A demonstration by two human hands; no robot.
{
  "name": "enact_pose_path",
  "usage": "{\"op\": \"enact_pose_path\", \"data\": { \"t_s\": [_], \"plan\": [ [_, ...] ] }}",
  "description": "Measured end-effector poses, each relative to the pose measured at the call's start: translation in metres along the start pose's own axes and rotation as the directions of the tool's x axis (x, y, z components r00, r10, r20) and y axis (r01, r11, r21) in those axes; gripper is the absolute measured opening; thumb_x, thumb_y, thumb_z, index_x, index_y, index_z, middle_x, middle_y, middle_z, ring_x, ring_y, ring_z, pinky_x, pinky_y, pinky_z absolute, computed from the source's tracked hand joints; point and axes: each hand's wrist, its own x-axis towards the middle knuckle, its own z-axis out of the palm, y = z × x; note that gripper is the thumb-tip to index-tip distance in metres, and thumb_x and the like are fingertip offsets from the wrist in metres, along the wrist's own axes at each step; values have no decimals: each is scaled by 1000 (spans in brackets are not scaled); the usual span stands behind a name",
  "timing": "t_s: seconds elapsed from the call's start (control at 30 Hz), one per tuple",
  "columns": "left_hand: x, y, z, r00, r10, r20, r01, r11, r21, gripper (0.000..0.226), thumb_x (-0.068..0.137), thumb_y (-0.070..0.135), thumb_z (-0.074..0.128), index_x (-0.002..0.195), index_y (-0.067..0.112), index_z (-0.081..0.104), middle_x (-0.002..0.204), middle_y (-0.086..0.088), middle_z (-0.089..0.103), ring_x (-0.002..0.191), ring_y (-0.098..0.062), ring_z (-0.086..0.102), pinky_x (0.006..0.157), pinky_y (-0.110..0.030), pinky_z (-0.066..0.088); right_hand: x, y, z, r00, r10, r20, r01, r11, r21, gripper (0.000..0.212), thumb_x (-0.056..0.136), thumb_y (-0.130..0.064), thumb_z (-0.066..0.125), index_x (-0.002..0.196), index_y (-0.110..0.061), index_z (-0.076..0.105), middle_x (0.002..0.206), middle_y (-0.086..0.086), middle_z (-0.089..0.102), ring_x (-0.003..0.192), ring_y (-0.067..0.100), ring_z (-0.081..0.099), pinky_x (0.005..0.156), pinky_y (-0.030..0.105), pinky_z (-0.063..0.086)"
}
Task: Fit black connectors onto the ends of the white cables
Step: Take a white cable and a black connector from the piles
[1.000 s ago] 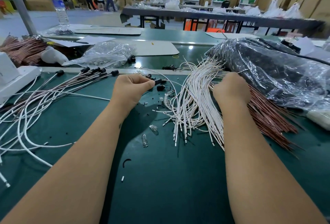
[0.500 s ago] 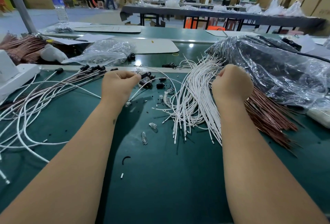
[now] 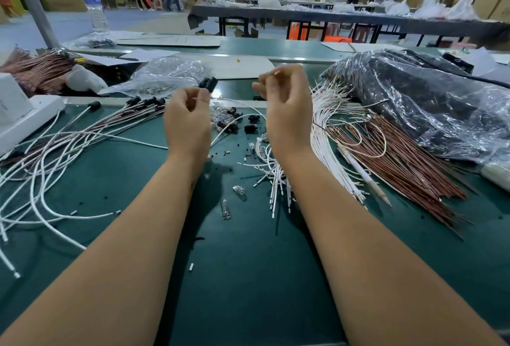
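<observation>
Room: a big hall with stacked brown boxes, long tables and some people far back.
Table: a dark green table [image 3: 248, 276] right under the camera.
Left hand: the left hand [image 3: 187, 122] is up off the table, fingers curled in. Its fingertips [image 3: 202, 95] pinch one black connector [image 3: 208, 83] at the top.
Right hand: the right hand [image 3: 287, 113] is up too, near the left one but not touching. Its fingers [image 3: 271, 76] are bent and pinched together. Something thin may be in the pinch, but it is too blurry to be sure.
Loose cable: one white cable [image 3: 225, 130] runs from under the left hand across the table. I cannot tell if a hand holds its end.
Spare connectors: about five more black connectors [image 3: 249, 128] lie on the table between the two hands.
White cables: a thick bundle of white cables [image 3: 325, 135] lies just right of the right wrist, too many to count. The arm hides part of it.
Brown wires: a fan of brown wires [image 3: 408, 169] lies right of the white ones, partly under a plastic bag [image 3: 430, 102].
Done cables: a bunch of cables with black ends [image 3: 138, 108] lies to the left. Their long white tails [image 3: 41, 180] run off the left edge.
Small bulbs: two little clear bulbs [image 3: 225, 209] sit on the table between the arms.
Pencil: one pencil [image 3: 364, 174] lies across the wires.
Clear bag: one small clear bag [image 3: 171, 75] sits behind the left hand. What is inside is hard to see.
Bottle: one water bottle [image 3: 95, 4] stands far back on the left.
</observation>
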Motion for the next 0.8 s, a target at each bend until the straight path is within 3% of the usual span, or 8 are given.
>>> {"op": "enact_pose_path", "data": {
  "t_s": [0.1,0.17,0.23,0.3,0.43,0.53,0.67,0.8],
  "plan": [
    [4,0,-2,981,149,-121,-121,969,215,16,99,22,50,100,8,58,100,-1,54,86,-9,48,76,-7,34,11,-3,-7,912,410,2,-334,741,583,11,99,0,44,95,-6,51,93,13,66,81,22,70,81,29,58],
    [3,0,-1,963,250,-98,-219,942,253,17,99,16,49,102,2,58,108,-3,52,98,-11,46,85,-3,31,15,0,-17,850,518,98,-399,510,762,13,100,0,42,93,-7,51,89,16,67,76,23,71,79,32,60],
    [1,-1,1,972,235,-6,-229,953,197,17,101,15,45,105,2,55,116,-5,57,103,-15,52,90,-15,39,16,3,-24,809,566,156,-419,370,829,11,100,-2,43,97,-5,52,86,15,69,72,22,72,74,30,61],
    [-2,0,4,978,170,125,-184,976,119,13,102,15,42,105,7,51,107,-5,60,83,-21,57,75,-33,45,15,4,-27,782,592,193,-424,279,862,10,100,-4,45,104,-2,54,84,15,70,72,21,72,71,28,61],
    [-6,1,7,936,97,339,-139,985,101,12,104,17,40,106,8,46,81,4,61,51,-3,43,51,-23,37,13,8,-31,760,602,246,-408,148,901,14,99,-8,48,99,1,59,81,13,72,71,20,72,71,27,60],
    [-8,1,7,916,71,395,-112,990,81,10,103,18,41,102,9,45,64,-1,54,50,-12,43,50,-24,39,13,13,-34,755,596,273,-474,207,856,23,101,-17,47,93,0,60,81,12,71,71,19,71,70,27,61],
    [-9,0,9,916,77,393,-115,991,72,8,102,16,43,100,9,45,57,1,43,49,-14,33,46,-22,30,9,16,-25,714,576,398,-693,498,522,29,102,-31,45,99,-6,60,83,7,70,69,17,69,63,27,57],
    [-6,-2,9,928,55,368,-83,995,61,4,101,12,44,98,10,45,57,1,46,49,-13,36,49,-24,32,4,15,-5,744,557,368,-655,716,240,9,96,-11,57,103,-5,60,72,3,71,57,14,66,58,25,56]
  ]
}}
